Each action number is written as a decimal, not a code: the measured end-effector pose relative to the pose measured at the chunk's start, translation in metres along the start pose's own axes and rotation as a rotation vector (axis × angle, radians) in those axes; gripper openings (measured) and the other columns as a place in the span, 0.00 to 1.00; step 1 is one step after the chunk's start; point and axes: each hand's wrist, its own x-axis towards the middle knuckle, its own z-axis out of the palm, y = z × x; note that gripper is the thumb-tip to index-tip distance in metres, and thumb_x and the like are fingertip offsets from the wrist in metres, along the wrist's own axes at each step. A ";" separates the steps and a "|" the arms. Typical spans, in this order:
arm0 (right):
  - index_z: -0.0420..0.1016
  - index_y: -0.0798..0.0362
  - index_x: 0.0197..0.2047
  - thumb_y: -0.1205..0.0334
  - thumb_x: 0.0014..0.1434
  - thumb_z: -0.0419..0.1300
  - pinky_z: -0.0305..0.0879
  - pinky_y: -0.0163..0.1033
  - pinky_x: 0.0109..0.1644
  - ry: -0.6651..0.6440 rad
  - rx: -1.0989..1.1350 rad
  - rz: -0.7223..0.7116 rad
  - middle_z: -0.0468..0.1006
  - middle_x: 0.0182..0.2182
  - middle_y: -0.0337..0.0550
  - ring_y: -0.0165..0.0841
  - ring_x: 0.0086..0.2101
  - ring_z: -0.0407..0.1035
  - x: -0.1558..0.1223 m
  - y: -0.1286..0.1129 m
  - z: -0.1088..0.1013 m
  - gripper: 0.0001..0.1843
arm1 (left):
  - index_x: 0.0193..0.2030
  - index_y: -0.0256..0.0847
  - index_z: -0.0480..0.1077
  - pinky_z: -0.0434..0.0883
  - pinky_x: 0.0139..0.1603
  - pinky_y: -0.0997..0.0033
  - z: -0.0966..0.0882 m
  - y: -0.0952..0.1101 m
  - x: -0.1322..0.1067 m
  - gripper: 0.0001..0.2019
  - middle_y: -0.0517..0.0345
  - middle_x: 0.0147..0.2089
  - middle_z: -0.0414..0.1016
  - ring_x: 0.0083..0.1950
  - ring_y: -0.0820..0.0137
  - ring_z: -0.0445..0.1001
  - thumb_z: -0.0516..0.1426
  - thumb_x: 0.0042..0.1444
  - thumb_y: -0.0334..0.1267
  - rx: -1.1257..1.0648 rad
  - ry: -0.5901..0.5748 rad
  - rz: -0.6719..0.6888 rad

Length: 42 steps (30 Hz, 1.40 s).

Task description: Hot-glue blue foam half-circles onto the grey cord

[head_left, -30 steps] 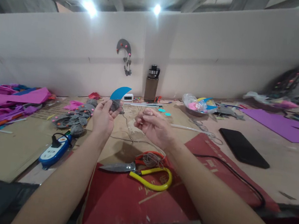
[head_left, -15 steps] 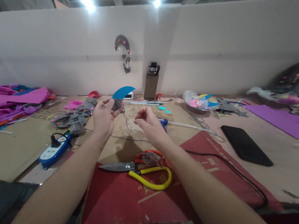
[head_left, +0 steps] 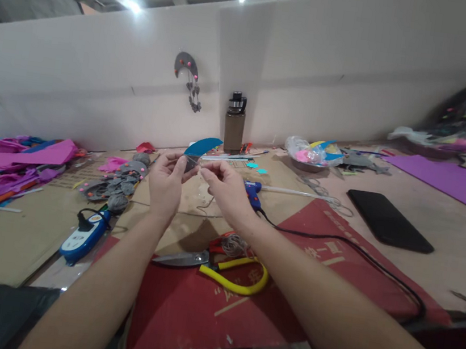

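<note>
Between the fingers of my left hand is a blue crescent-shaped piece, its lower part wound with grey yarn. My right hand is close beside it, thumb and fingertips pinched on the grey yarn, which trails down to the table. Below my hands lie scissors with one yellow and one red handle, and a loose bundle of grey yarn rests on the red handle. A blue glue gun with a clear stick lies just past my right wrist.
A power strip and a grey yarn ball are at left, near pink and purple scraps. A dark bottle stands by the wall. At right are a bowl, a black phone and purple sheets.
My right hand has moved left to meet my left hand and now pinches at the yarn by the crescent. The blue crescent has shifted slightly right and tilted flatter.
</note>
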 end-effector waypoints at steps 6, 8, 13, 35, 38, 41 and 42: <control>0.70 0.53 0.30 0.56 0.51 0.57 0.56 0.34 0.29 0.123 -0.065 -0.058 0.65 0.22 0.35 0.26 0.24 0.56 0.001 -0.004 -0.009 0.08 | 0.34 0.38 0.67 0.75 0.43 0.64 -0.002 -0.008 0.003 0.09 0.58 0.36 0.75 0.36 0.72 0.76 0.62 0.47 0.36 -0.181 -0.086 -0.228; 0.70 0.53 0.28 0.56 0.51 0.57 0.56 0.34 0.29 0.140 -0.076 -0.060 0.65 0.22 0.34 0.26 0.24 0.56 0.001 -0.003 -0.010 0.09 | 0.34 0.38 0.66 0.75 0.42 0.65 -0.002 -0.009 0.003 0.09 0.58 0.36 0.75 0.36 0.72 0.76 0.62 0.48 0.36 -0.185 -0.095 -0.267; 0.71 0.54 0.28 0.56 0.50 0.59 0.56 0.35 0.30 0.168 -0.119 -0.066 0.65 0.21 0.34 0.27 0.25 0.56 0.002 -0.004 -0.012 0.10 | 0.33 0.39 0.66 0.75 0.41 0.65 -0.001 -0.006 0.001 0.08 0.58 0.35 0.76 0.35 0.72 0.77 0.61 0.49 0.37 -0.180 -0.083 -0.274; 0.74 0.54 0.28 0.57 0.49 0.58 0.60 0.36 0.37 0.172 -0.015 -0.049 0.75 0.26 0.39 0.27 0.28 0.63 0.005 -0.006 -0.016 0.09 | 0.34 0.39 0.67 0.75 0.44 0.63 0.004 -0.002 -0.004 0.05 0.55 0.36 0.78 0.40 0.68 0.77 0.58 0.50 0.35 -0.225 -0.156 -0.334; 0.73 0.55 0.28 0.58 0.48 0.58 0.60 0.35 0.37 0.155 0.064 -0.002 0.74 0.26 0.39 0.27 0.29 0.65 0.006 -0.007 -0.016 0.08 | 0.35 0.38 0.67 0.75 0.41 0.66 0.004 -0.001 -0.004 0.06 0.55 0.37 0.78 0.39 0.68 0.78 0.58 0.50 0.34 -0.241 -0.152 -0.368; 0.71 0.54 0.27 0.58 0.47 0.59 0.57 0.33 0.31 0.108 0.120 0.054 0.72 0.25 0.37 0.25 0.26 0.62 0.005 -0.009 -0.018 0.08 | 0.37 0.37 0.68 0.76 0.38 0.69 0.004 0.001 -0.004 0.07 0.54 0.37 0.79 0.38 0.67 0.78 0.57 0.50 0.34 -0.242 -0.166 -0.416; 0.71 0.54 0.26 0.58 0.46 0.60 0.56 0.32 0.29 0.087 0.133 0.067 0.72 0.24 0.36 0.25 0.25 0.61 0.005 -0.010 -0.019 0.08 | 0.37 0.37 0.68 0.76 0.38 0.70 0.004 0.003 -0.004 0.07 0.53 0.37 0.79 0.38 0.67 0.78 0.57 0.50 0.34 -0.236 -0.179 -0.435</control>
